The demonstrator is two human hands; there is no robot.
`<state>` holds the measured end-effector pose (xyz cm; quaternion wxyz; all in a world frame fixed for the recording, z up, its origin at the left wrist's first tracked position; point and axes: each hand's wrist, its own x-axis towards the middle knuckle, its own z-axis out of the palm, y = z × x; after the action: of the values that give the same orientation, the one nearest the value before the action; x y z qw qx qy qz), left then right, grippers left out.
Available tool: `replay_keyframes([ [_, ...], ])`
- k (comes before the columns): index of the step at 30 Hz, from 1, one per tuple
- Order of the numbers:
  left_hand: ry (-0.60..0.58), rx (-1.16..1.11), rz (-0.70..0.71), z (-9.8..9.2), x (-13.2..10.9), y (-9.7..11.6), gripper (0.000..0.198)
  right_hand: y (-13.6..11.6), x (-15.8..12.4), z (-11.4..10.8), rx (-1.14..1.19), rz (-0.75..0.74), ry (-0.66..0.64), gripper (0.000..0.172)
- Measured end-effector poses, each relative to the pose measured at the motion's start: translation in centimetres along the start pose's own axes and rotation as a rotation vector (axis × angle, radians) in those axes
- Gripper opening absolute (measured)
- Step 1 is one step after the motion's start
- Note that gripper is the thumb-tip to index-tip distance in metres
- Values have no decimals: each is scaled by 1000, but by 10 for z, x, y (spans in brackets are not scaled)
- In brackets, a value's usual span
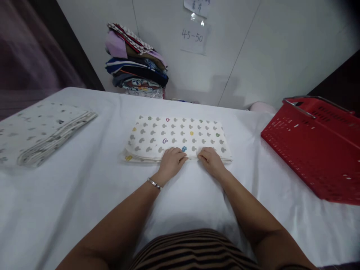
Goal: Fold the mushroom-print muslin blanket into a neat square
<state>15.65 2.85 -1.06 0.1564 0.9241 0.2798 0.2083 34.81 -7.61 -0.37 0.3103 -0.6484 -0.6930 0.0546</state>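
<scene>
A folded white cloth (pixel 177 133) printed with small grey and coloured mushrooms lies flat on the white-covered table in front of me. Its near edge shows several stacked layers. My left hand (pixel 172 161), with a silver bracelet at the wrist, pinches that near edge around the middle. A short way to the right, my right hand (pixel 210 159) pinches the same edge, thumb and fingers closed on the layers. A gap of bare edge separates the two hands.
At the left lies a folded white cloth (pixel 42 129) with dark and grey prints. A red plastic basket (pixel 315 146) with metal handles stands at the right. Behind the table's far edge rises a stack of folded clothes (pixel 137 63). Paper signs (pixel 194 39) hang on the wall.
</scene>
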Motion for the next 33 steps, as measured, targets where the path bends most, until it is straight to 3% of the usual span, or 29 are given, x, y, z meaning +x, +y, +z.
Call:
replay_keyframes([
  [6,3,1,-6,1,1,0,20,1,-1,-1,-13,-5,-5,12],
  [22,31,43,29,2,1,2,29,2,-1,3,-28,-13,-6,20],
  [33,14,-12,45,1,-2,-2,13,3,-3,-1,-92,-68,-30,15],
])
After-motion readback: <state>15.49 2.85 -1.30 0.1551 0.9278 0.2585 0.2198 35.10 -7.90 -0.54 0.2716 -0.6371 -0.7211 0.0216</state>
